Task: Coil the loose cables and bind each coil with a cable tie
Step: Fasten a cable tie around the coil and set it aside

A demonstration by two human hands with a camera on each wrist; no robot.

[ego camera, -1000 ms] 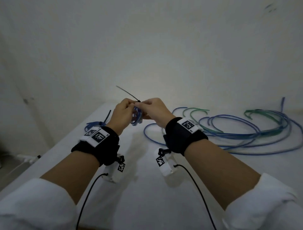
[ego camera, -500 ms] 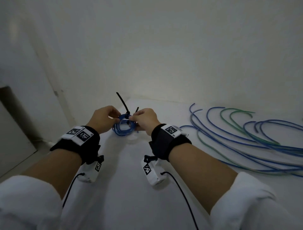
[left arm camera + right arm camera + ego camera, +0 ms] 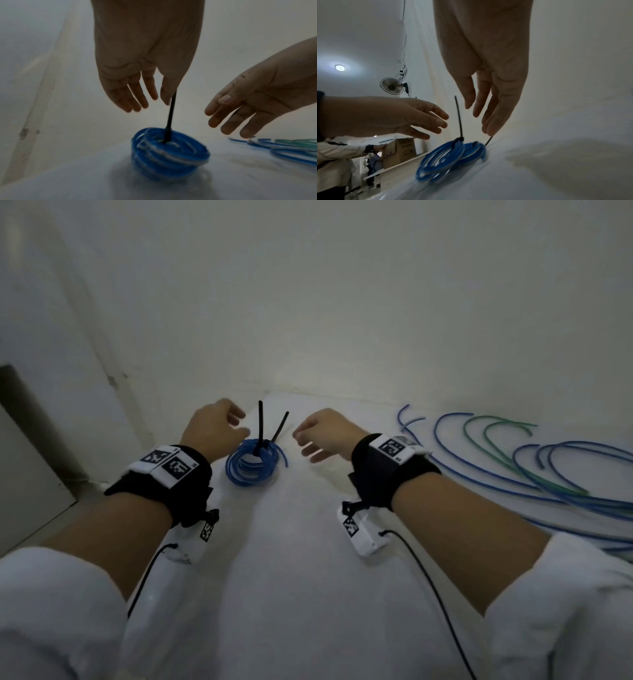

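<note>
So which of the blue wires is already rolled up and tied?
The small blue coil on the table between the left hand and right hand. Black ties stick up from it. The other wires, to the right, lie spread in long loose loops.

blue coil point(image 3: 251, 463) | flat on table | black ties point(image 3: 261, 424) upright | loose cables point(image 3: 548, 474) right

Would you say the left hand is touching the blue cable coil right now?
Apart. The left wrist view shows the left hand open above the blue cable coil, with bare wall visible between its fingers and the coil.
</note>
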